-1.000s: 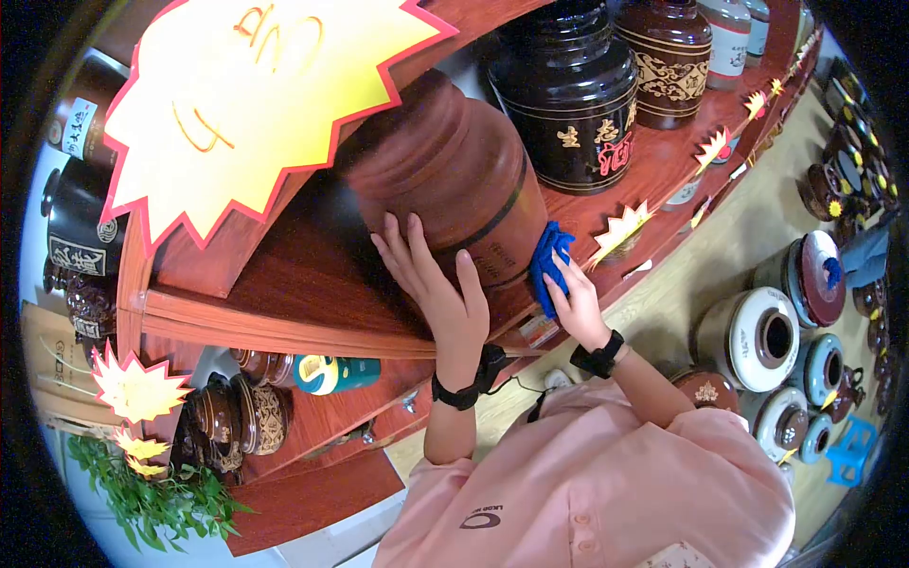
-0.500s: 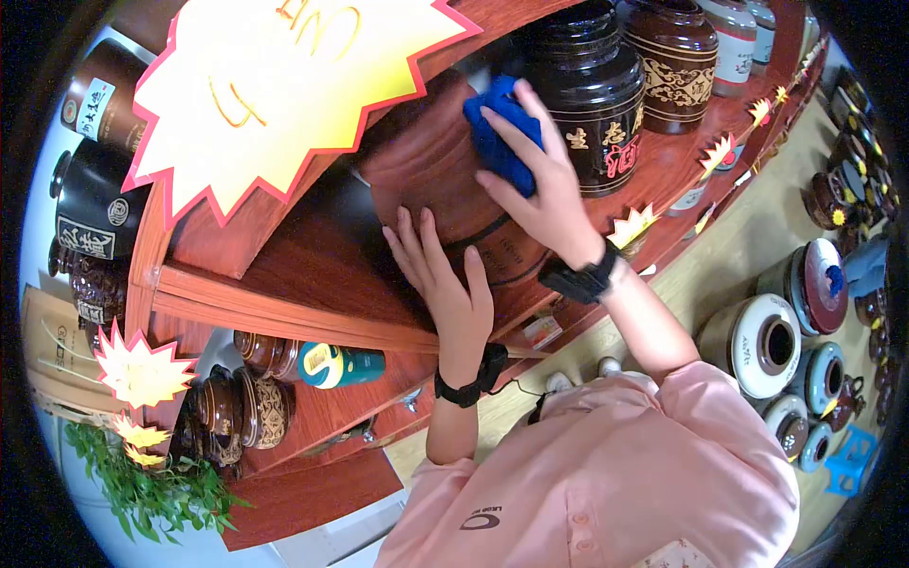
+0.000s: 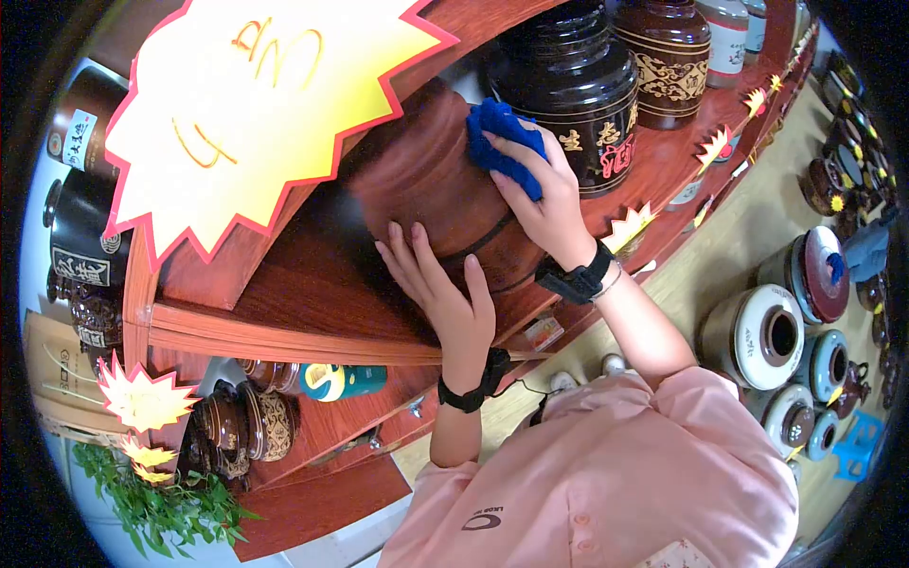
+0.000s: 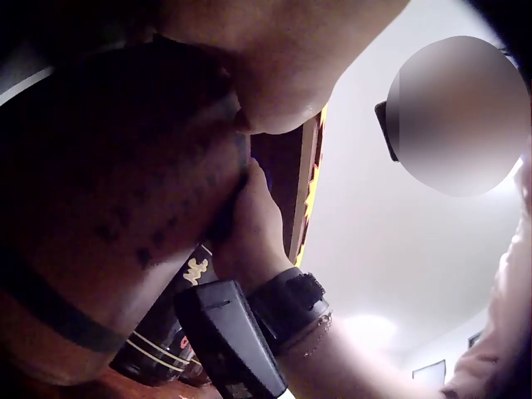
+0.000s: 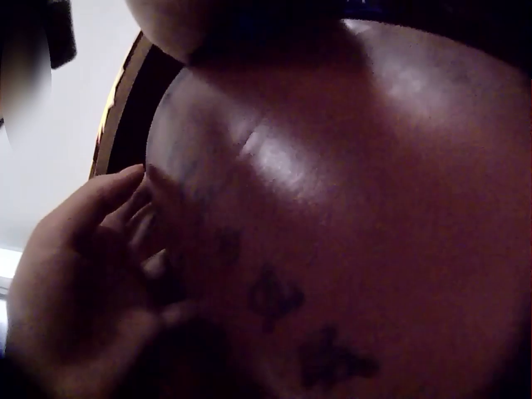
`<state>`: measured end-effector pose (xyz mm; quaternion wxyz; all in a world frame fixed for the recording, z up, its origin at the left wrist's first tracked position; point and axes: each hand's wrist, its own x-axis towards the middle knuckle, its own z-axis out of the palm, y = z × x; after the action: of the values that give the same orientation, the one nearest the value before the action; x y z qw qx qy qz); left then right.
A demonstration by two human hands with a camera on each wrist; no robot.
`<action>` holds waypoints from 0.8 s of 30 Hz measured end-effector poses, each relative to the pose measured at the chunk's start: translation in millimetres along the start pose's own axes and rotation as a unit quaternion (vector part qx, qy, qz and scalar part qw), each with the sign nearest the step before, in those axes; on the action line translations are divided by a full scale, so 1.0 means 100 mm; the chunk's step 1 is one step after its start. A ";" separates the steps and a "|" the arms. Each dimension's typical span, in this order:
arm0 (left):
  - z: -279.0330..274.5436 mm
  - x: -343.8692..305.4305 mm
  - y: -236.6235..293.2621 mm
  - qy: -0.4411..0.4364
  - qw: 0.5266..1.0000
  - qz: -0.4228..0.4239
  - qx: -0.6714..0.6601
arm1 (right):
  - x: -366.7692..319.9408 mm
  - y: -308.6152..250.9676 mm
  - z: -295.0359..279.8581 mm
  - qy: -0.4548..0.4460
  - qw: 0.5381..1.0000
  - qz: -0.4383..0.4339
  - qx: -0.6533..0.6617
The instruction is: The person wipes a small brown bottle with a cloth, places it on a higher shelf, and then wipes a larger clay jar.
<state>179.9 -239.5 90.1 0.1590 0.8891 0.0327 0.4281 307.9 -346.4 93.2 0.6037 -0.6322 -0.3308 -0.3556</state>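
A large brown jar (image 3: pixel 426 180) with a dark band and dark lettering stands on the wooden shelf. My left hand (image 3: pixel 443 293) rests on its side, fingers spread and fairly straight. My right hand (image 3: pixel 544 204) holds a bunched blue cloth (image 3: pixel 494 133) against the jar's upper part, on the side near a black jar (image 3: pixel 578 95). In the right wrist view, the jar's lettered surface (image 5: pixel 291 249) fills most of the picture, and the left hand (image 5: pixel 83 283) is at its edge. The left wrist view shows the jar (image 4: pixel 108 183) dark and close.
A yellow starburst price sign (image 3: pixel 256 104) hangs in front of the shelf at upper left. A patterned brown jar (image 3: pixel 663 62) stands beyond the black one. Small price tags (image 3: pixel 630 227) line the shelf edge (image 3: pixel 284 341). More jars (image 3: pixel 753 336) stand on the floor at right.
My right hand with the blue cloth went from the jar's lower end up to its upper part, then shifted slightly down. My left hand stays on the jar's side.
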 end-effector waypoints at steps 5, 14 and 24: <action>0.00 0.00 0.02 0.000 1.000 -0.002 0.005 | -0.04 -0.05 0.02 0.031 0.998 0.035 0.032; 0.03 0.01 0.07 -0.002 1.000 -0.017 0.003 | -0.27 0.02 0.04 0.098 0.992 0.069 0.044; 0.09 0.00 0.06 0.020 1.000 -0.009 0.002 | -1.30 0.30 -0.06 0.061 0.961 0.271 -0.007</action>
<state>186.1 -247.2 86.9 0.1605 0.8803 0.0444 0.4442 263.7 -352.3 -33.1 0.6923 -0.6793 -0.1067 -0.2189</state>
